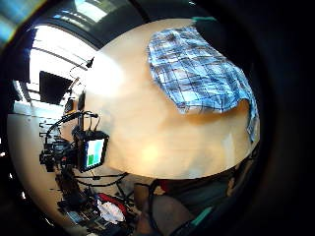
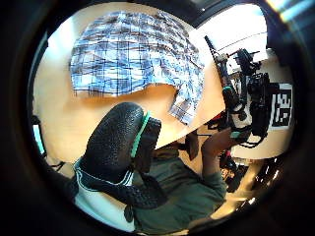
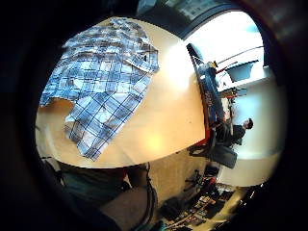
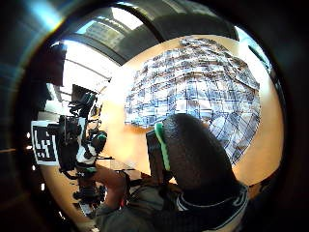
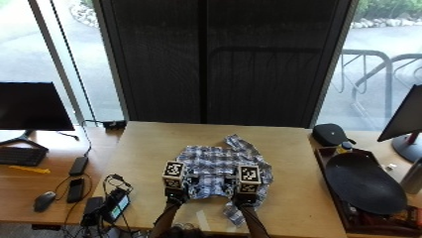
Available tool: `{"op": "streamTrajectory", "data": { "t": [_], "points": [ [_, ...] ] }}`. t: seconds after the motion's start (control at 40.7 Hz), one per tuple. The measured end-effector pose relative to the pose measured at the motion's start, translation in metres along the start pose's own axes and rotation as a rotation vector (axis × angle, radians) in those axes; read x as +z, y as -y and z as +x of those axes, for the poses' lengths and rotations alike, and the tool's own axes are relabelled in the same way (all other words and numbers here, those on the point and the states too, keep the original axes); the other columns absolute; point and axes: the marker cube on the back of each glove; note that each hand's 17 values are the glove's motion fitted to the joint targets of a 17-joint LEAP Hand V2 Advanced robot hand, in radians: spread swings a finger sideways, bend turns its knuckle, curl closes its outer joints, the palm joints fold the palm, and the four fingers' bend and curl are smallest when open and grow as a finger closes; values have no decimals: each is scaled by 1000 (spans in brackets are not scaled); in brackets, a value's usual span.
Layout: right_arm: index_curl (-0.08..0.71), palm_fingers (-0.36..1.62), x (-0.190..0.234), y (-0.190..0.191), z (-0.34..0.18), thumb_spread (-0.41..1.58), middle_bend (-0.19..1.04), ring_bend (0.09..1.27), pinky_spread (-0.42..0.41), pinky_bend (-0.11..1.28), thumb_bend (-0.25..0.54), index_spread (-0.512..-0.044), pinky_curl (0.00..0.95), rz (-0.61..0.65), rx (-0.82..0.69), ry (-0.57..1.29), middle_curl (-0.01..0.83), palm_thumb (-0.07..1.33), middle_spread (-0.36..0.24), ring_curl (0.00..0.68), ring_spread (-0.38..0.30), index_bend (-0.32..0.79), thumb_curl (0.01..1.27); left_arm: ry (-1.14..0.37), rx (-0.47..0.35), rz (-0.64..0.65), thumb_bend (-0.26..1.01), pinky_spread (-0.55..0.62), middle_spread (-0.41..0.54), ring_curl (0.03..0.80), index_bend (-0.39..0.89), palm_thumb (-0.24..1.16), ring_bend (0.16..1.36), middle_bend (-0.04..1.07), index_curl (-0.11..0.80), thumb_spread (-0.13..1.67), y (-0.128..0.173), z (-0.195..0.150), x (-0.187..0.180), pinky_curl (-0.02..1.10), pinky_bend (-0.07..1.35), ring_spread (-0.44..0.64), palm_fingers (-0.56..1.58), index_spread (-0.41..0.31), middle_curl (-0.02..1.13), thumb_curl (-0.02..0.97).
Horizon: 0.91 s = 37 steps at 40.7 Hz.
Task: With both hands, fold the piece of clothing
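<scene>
Outside view: a blue-and-white plaid shirt (image 5: 221,166) lies spread and rumpled on the light wooden table (image 5: 290,163), both gloved hands at its near edge.
From where I stand, the left hand (image 5: 175,191) and right hand (image 5: 245,192) sit side by side over the shirt's near edge; I cannot tell how their fingers stand. One sleeve trails toward the person's right.

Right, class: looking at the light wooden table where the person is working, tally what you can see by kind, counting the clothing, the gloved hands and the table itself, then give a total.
Checked shirt: 1
Gloved hands: 2, the left hand and right hand, both above the shirt's near edge
Table: 1
Total: 4
</scene>
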Motion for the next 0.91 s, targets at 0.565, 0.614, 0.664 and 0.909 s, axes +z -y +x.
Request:
{"op": "streamTrajectory", "data": {
  "t": [0.565,0.614,0.664,0.909],
  "points": [
    [217,63,40,26,28,1237,186,353,267,682,17,-351,335,21,1,4,268,377,20,227,160,116,287,29,-21,-46,-7,334,31,283,110,226,577,222,238,1085,17,2,30,281,517,216,266,-89,360,282],
    [202,119,52,31,32,1197,162,402,227,752,33,-333,351,13,0,3,262,441,21,240,160,80,306,13,-15,-92,-3,323,35,288,92,253,583,222,232,1079,17,5,36,293,544,222,257,-82,364,292],
    [195,123,61,32,35,1170,168,423,208,768,26,-322,353,-1,0,1,262,459,22,245,160,80,313,-5,-8,-130,-8,316,37,291,95,267,589,219,229,1076,18,7,43,299,556,224,248,-80,367,298],
    [192,147,107,37,44,1084,192,464,146,788,-11,-295,367,-159,-25,51,285,535,15,274,147,113,338,-45,67,-300,-15,273,39,303,89,329,617,236,211,1065,5,25,54,330,612,226,220,-67,384,320]
  ]
}}
